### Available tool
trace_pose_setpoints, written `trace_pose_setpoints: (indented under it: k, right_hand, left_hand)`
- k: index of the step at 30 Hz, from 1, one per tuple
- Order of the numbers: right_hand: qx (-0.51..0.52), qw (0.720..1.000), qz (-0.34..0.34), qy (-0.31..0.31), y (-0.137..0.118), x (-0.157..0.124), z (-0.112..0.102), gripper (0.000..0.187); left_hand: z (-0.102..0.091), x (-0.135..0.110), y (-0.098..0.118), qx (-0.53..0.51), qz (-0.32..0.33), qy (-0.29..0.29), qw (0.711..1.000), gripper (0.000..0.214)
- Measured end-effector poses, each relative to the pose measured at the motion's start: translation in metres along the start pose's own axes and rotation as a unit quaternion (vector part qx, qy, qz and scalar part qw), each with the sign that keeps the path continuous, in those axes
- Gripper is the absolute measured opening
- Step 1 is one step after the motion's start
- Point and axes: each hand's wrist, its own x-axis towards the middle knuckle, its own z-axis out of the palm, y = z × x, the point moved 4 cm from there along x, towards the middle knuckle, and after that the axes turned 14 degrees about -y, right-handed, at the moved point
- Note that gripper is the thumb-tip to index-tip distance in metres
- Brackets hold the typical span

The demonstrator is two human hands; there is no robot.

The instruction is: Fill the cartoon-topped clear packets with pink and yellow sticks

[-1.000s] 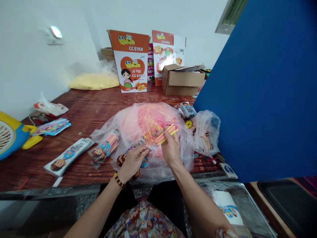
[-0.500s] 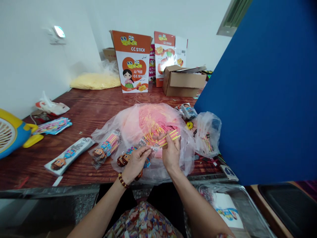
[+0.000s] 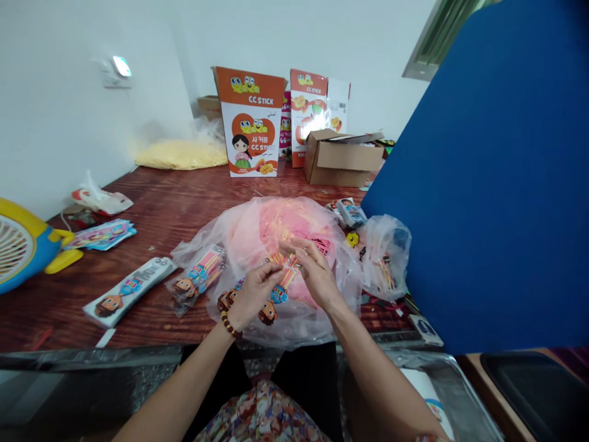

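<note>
My left hand (image 3: 257, 291) wears a beaded bracelet and pinches the upper edge of a clear printed packet (image 3: 276, 296) with a cartoon child on it. Pink and yellow sticks (image 3: 289, 270) stand in the packet's mouth. My right hand (image 3: 315, 273) is just above and beside their upper ends, fingers stretched out towards the left; whether it touches them I cannot tell. Behind both hands lies a large translucent bag (image 3: 243, 227) with a heap of pink and yellow sticks. More printed packets (image 3: 227, 299) lie under my left hand, partly hidden.
Filled packets (image 3: 200, 276) and a stack of flat packets (image 3: 131, 288) lie to the left, near a toy-like fan (image 3: 27, 245). Cartons (image 3: 251, 123) and an open brown box (image 3: 343, 159) stand behind. A small bag (image 3: 386, 258) and a blue panel (image 3: 483, 184) border the right.
The bundle of sticks has gone from my right hand into the packet at my left hand. My right hand's fingers have straightened and swung left over the stick ends.
</note>
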Motion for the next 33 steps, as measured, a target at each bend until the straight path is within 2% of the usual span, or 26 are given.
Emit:
trace_pose_setpoints:
  k: [2,7,9,12,14,17,19,24,27,33]
  right_hand:
    - [0.002,1.000,-0.015,-0.010,-0.006,0.004,-0.002,0.031]
    - [-0.166,0.983,0.012,-0.077,-0.022,0.005,-0.002,0.035]
    - [-0.160,0.983,0.012,-0.094,-0.026,0.005,-0.008,0.037]
    - [-0.170,0.982,0.013,-0.085,-0.024,0.006,-0.018,0.021]
    - [-0.196,0.977,0.028,-0.082,-0.020,0.008,-0.021,0.013]
    - [-0.171,0.983,0.040,-0.058,-0.015,0.010,-0.018,0.016]
    - [-0.139,0.989,0.044,-0.039,-0.013,0.011,-0.014,0.016]
    - [-0.045,0.994,0.084,-0.056,0.005,0.010,-0.005,0.019]
    - [-0.036,0.992,0.100,-0.074,0.017,0.009,0.001,0.020]
    - [-0.069,0.996,0.056,-0.004,0.025,0.013,0.012,0.014]
  left_hand:
    - [-0.001,0.005,0.001,-0.013,0.004,0.011,1.000,0.023]
    - [-0.002,0.011,0.008,-0.074,0.017,0.032,0.997,0.025]
    - [-0.005,0.010,0.011,-0.085,0.026,0.046,0.995,0.025]
    - [-0.010,0.007,0.015,-0.110,0.040,0.062,0.991,0.026]
    - [-0.011,0.005,0.017,-0.133,0.037,0.048,0.989,0.027]
    - [-0.009,0.001,0.018,-0.155,0.010,-0.003,0.988,0.031]
    - [-0.009,-0.002,0.016,-0.163,-0.004,-0.015,0.987,0.031]
    - [-0.015,-0.008,0.014,-0.157,-0.019,0.027,0.987,0.032]
    - [-0.016,-0.009,0.016,-0.120,-0.017,0.029,0.992,0.030]
    - [-0.017,-0.011,0.020,-0.076,0.030,0.048,0.995,0.021]
